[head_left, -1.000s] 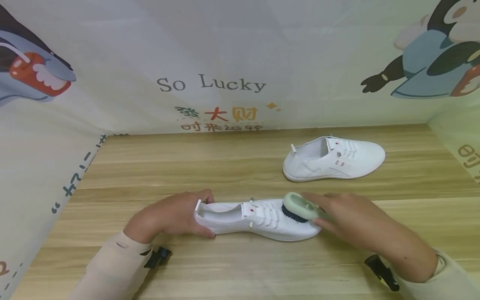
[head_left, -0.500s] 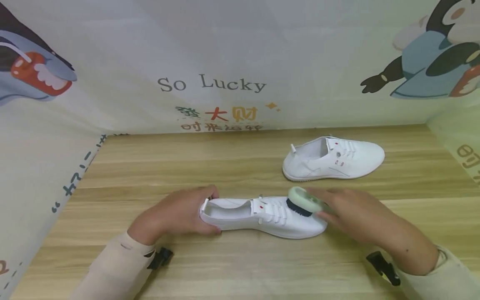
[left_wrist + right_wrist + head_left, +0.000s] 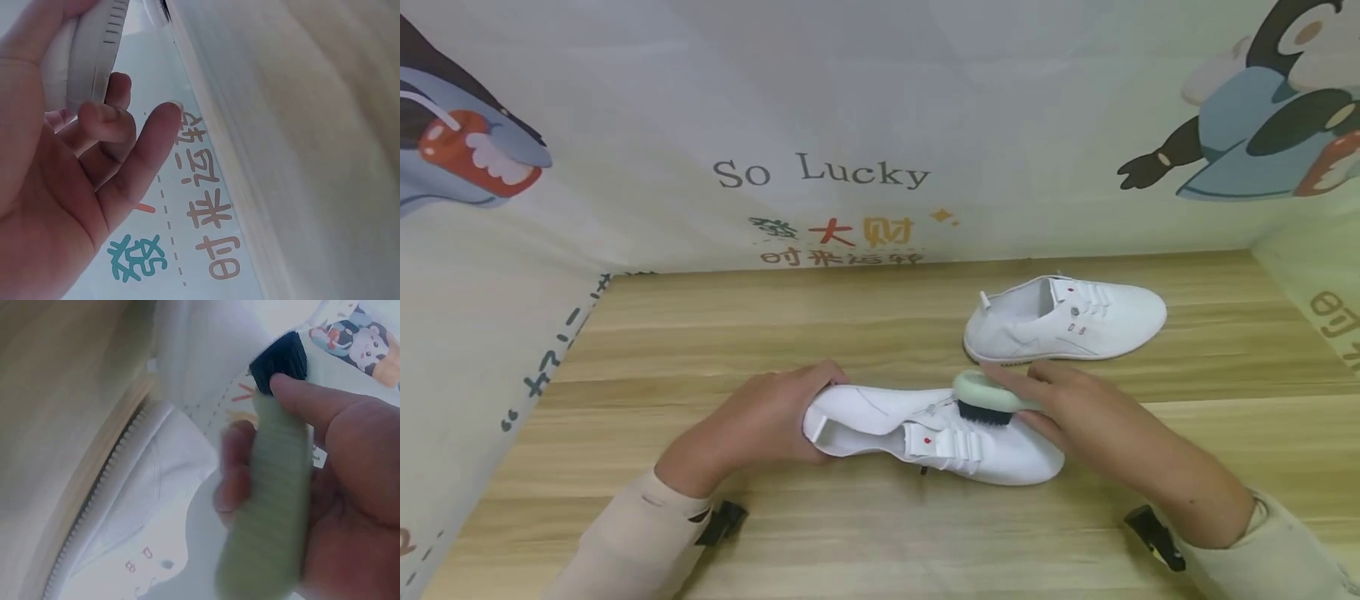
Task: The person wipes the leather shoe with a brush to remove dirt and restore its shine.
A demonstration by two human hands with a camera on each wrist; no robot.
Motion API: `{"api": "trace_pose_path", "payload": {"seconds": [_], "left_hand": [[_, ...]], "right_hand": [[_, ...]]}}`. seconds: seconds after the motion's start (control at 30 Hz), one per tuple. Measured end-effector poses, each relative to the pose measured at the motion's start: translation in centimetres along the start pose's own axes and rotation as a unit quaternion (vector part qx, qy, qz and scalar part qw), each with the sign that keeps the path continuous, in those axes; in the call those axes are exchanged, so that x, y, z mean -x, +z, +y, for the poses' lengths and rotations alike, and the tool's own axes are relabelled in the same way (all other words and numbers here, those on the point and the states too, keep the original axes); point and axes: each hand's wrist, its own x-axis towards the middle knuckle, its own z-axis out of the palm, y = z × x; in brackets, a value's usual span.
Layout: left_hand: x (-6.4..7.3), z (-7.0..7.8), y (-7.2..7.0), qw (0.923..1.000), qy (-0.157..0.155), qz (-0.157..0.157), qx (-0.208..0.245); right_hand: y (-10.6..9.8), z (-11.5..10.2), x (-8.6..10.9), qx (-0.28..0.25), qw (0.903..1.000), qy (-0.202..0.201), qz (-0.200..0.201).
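Observation:
A white lace-up shoe (image 3: 880, 408) lies tilted toward the person, its toe pointing right. My left hand (image 3: 752, 425) grips it by the heel; in the left wrist view the thumb and curled fingers surround the heel end of the sole (image 3: 94, 56). A pale green shoe brush (image 3: 983, 389) with black bristles is gripped in my right hand (image 3: 1090, 421). The bristles touch the shoe's far side, beside the laces. In the right wrist view the brush handle (image 3: 269, 487) runs through the palm, thumb near the bristles.
A second white shoe (image 3: 1120, 321) stands behind the right hand, toe to the right. Both are on a wood-grain table (image 3: 715, 325). A white printed sheet (image 3: 835, 100) walls the back and sides.
The held shoe has shifted slightly right and rolled toward the person, showing more of its far side. The brush has moved from the toe top to that side.

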Motion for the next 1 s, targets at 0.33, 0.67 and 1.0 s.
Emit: {"api": "trace_pose_path", "payload": {"seconds": [0.33, 0.67, 1.0], "left_hand": [[0.3, 0.4, -0.2, 0.9999, 0.011, 0.008, 0.009], [0.2, 0.3, -0.2, 0.9998, 0.017, 0.004, 0.014], [0.2, 0.2, -0.2, 0.9998, 0.015, 0.007, 0.009]], "right_hand": [[0.5, -1.7, -2.3, -0.020, 0.9992, -0.024, -0.026], [1.7, -3.5, -4.7, -0.074, 0.9929, -0.091, -0.020], [1.3, -2.9, -4.8, -0.056, 0.9938, -0.095, -0.015]]}}
